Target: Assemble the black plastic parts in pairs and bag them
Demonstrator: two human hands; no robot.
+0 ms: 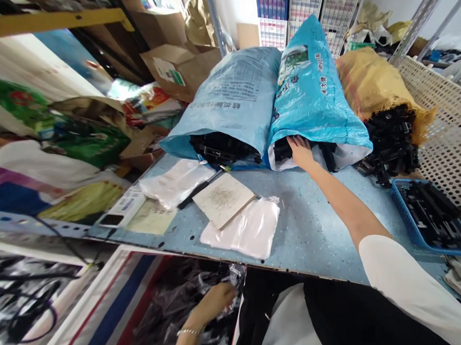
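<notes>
Noting first: the right hand [301, 153] is extended across the workbench and pressed into the mouth of a blue woven sack [315, 96], with the fingers spread and partly hidden by a white liner [349, 155]. Black plastic parts [285, 150] are packed in that mouth and appear to be touched by the hand; whether any part is gripped cannot be told. The left hand [214, 303], with a bracelet at its wrist, is held below the near edge of the blue speckled workbench [314, 224], half curled against crumpled clear plastic film [236, 278]. Black parts are seen among the film, but a firm hold cannot be confirmed. A second blue sack [226, 90] and a yellow sack [372, 77] are laid alongside, the latter spilling black parts [391, 143]. More parts are held in a blue plastic crate [406, 215]. White plastic bags [239, 228], a square board [223, 199] and a black-handled tool [196, 192] are laid on the bench top. Risks are judged thus: parts could be dropped if the liner snags, spilled parts could be knocked off the bench, the board could slide on the slick bags, and the film could be torn by hard part edges.
</notes>
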